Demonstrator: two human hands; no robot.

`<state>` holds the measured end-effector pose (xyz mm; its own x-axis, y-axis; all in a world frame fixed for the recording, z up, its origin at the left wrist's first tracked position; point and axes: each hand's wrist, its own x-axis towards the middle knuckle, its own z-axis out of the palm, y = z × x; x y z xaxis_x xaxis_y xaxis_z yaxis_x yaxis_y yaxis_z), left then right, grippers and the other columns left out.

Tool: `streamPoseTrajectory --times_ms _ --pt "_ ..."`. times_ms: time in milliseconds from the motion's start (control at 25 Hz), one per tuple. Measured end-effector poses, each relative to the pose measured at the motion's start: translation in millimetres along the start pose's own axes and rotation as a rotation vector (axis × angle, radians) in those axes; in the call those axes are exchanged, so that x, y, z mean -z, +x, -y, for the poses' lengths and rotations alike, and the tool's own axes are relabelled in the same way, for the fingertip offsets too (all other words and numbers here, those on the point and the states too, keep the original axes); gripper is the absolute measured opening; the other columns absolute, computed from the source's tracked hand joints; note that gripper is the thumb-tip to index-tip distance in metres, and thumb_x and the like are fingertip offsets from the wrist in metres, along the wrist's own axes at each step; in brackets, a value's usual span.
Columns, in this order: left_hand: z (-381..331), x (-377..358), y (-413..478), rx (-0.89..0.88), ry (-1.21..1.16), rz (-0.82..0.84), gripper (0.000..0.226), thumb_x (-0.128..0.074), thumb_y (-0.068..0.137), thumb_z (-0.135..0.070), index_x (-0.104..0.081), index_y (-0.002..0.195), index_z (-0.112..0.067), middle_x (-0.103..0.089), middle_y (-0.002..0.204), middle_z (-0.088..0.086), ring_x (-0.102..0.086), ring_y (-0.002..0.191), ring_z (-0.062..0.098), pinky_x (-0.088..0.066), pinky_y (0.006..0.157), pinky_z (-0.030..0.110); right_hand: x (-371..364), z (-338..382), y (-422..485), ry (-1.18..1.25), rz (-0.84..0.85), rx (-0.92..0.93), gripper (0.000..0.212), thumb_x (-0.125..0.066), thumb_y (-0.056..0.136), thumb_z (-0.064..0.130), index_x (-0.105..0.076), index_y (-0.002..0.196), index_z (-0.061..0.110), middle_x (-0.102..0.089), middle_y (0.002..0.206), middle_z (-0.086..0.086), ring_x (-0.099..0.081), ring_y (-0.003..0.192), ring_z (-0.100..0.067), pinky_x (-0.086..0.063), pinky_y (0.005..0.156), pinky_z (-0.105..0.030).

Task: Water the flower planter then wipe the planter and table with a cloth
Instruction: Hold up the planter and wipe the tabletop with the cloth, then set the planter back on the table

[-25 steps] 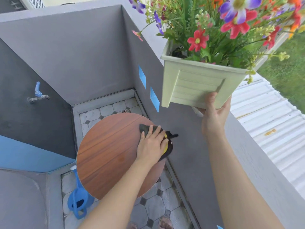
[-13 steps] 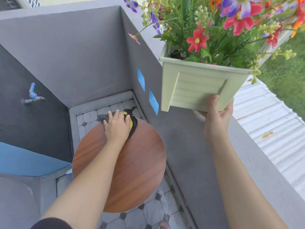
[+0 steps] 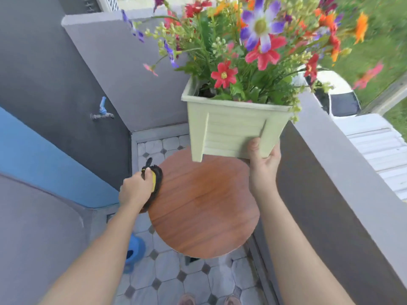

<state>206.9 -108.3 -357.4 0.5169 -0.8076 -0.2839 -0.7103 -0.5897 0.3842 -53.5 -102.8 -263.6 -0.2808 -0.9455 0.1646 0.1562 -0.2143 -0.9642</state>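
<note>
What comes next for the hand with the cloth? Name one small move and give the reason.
Probably sweep the cloth rightward across the table. The left hand presses it at the table's left edge, most of the wooden top lies beyond it, and the right hand holds the planter lifted clear.

pale green planter (image 3: pixel 231 128) with red, purple, orange flowers (image 3: pixel 259 45); reddish wood-grain table (image 3: pixel 202 208); black-and-yellow cloth (image 3: pixel 155 180).

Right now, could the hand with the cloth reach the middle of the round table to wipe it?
Probably yes. The left hand presses the cloth on the round table's left edge, and the wood between it and the middle is bare. The right hand holds the flower planter up above the table's far edge, out of the way.
</note>
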Motion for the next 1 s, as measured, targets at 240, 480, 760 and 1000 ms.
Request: streamPoseTrajectory --times_ms 240,480,760,1000 --pt "42.1 -6.8 -33.6 0.019 -0.406 0.045 0.052 -0.032 0.099 -0.042 -0.037 0.058 -0.011 -0.047 0.066 0.010 -0.046 0.070 0.028 -0.029 0.059 0.036 -17.3 -48.4 -59.4 -0.019 0.051 -0.064 0.055 -0.065 0.068 0.068 -0.055 0.116 0.043 -0.065 0.113 0.019 -0.057 0.118 -0.014 -0.046 0.099 -0.055" --pt "62.9 -23.4 -49.4 0.095 -0.754 0.101 0.047 -0.042 0.093 -0.050 -0.030 0.061 -0.017 -0.033 0.060 0.000 -0.033 0.058 0.020 -0.023 0.057 0.032 -14.0 -78.8 -93.7 -0.044 0.072 -0.044 0.063 -0.063 0.073 0.067 -0.051 0.126 0.035 -0.057 0.130 -0.004 -0.052 0.125 -0.022 -0.043 0.101 -0.058" --pt "62.8 -18.4 -57.7 0.058 -0.775 0.090 0.046 -0.047 0.091 -0.051 -0.045 0.060 -0.017 -0.047 0.060 0.000 -0.047 0.059 0.019 -0.033 0.056 0.030 -10.6 -78.9 -105.6 -0.255 0.003 -0.021 0.065 -0.060 0.078 0.054 -0.052 0.131 0.017 -0.063 0.120 0.006 -0.056 0.116 -0.008 -0.045 0.097 -0.023" --pt "50.7 -5.5 -77.6 0.040 -0.436 -0.187 0.037 -0.054 0.088 -0.049 -0.056 0.087 -0.012 -0.057 0.079 0.005 -0.049 0.081 0.028 -0.033 0.065 0.032 -0.9 -71.8 -121.7 -0.563 -0.187 0.068 0.028 -0.058 0.074 0.055 -0.060 0.080 0.028 -0.046 0.070 0.012 -0.049 0.067 -0.006 -0.041 0.066 -0.021"
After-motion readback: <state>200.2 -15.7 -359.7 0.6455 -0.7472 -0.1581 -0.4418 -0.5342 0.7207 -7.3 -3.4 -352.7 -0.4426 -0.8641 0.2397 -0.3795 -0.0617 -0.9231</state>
